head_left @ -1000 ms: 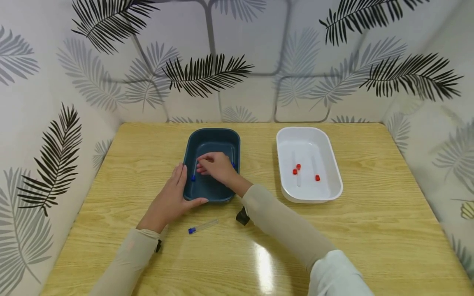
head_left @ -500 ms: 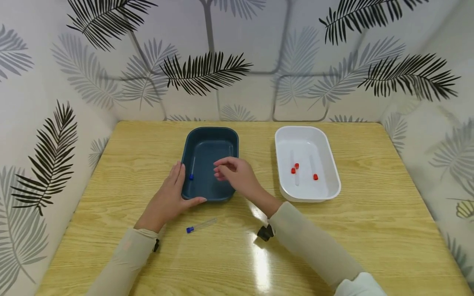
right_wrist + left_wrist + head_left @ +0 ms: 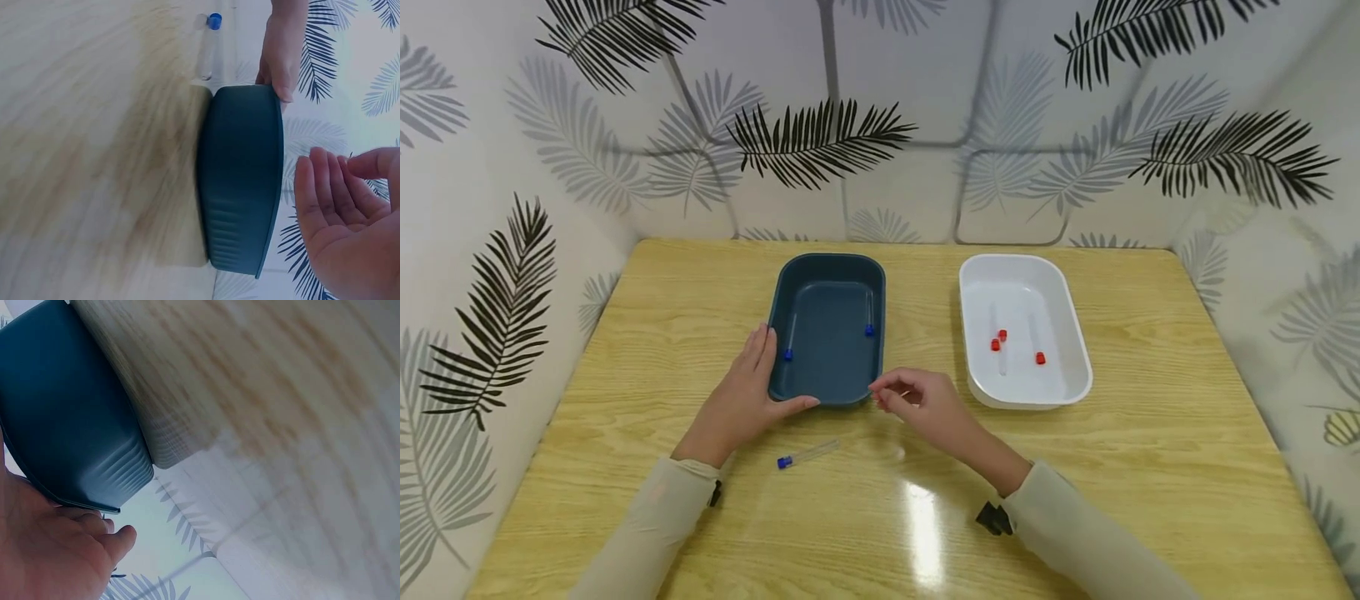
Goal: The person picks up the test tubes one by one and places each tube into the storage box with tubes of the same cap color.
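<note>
My left hand [image 3: 741, 408] rests at the near left corner of a dark blue plastic tub [image 3: 829, 358], straight fingers along its left side and thumb on the front rim. Inside that tub lie two clear tubes with blue caps, one by the left wall [image 3: 790, 337] and another by the right wall [image 3: 869, 317]. My right hand [image 3: 928, 408] hovers off the tub's near right corner, fingers loosely bent and nothing in them, as the right wrist view also shows. On the table in front of the tub lies a third blue-capped tube [image 3: 809, 455].
To the right stands a white tub [image 3: 1052, 387] holding three red-capped tubes [image 3: 1003, 354]. Both tubs sit on a wood-grain table [image 3: 1157, 400], with leaf-patterned curtains [image 3: 917, 200] behind it and at the sides.
My right hand has come up out of the dark blue tub and drawn back right and toward me, uncovering the tube by the right wall. The left hand has stayed on the tub.
</note>
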Available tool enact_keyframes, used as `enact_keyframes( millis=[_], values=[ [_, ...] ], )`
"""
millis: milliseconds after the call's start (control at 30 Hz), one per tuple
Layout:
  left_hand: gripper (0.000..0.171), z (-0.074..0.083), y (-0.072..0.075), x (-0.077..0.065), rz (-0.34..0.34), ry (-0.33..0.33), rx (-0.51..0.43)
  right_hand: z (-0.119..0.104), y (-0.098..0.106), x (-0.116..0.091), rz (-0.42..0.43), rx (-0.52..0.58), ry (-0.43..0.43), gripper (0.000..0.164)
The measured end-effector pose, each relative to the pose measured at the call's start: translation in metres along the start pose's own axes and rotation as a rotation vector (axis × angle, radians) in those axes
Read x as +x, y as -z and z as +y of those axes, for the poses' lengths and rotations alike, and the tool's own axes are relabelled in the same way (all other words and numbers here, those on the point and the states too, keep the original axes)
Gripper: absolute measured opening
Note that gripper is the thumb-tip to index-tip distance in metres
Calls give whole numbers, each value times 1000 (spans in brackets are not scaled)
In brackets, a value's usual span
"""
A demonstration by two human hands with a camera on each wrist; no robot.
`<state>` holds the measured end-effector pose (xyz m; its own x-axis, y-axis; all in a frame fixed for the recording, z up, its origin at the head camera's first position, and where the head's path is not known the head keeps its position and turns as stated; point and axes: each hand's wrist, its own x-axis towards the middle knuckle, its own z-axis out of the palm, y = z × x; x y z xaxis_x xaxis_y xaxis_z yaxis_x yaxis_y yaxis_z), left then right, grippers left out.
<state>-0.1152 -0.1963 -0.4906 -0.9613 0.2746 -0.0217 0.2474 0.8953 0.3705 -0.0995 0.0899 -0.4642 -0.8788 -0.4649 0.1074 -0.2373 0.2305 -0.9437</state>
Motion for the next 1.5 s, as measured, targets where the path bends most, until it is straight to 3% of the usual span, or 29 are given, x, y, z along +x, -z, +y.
enact_keyframes(
  millis=[267, 433, 567, 900, 1200, 1500],
  values=[
    [118, 2, 2, 0, -8, 11, 5, 15, -2, -13, -224, -199, 56, 20],
    [118, 2, 4, -1, -19, 7, -4, 18, -9, -18, -371, -456, 111, 24],
    [118, 1, 4, 0, -17, 4, -2, 16, -18, -18, -436, -609, 181, 29],
    [118, 0, 1, 1, -7, 6, 6, 12, -45, -8, -432, -763, 329, 35],
    [118, -2, -2, -1, 3, -3, -6, 14, -75, 4, -394, -917, 486, 29],
    [117, -2, -2, 0, 18, -4, -6, 8, -95, 13, -381, -1083, 553, 24]
  ],
)
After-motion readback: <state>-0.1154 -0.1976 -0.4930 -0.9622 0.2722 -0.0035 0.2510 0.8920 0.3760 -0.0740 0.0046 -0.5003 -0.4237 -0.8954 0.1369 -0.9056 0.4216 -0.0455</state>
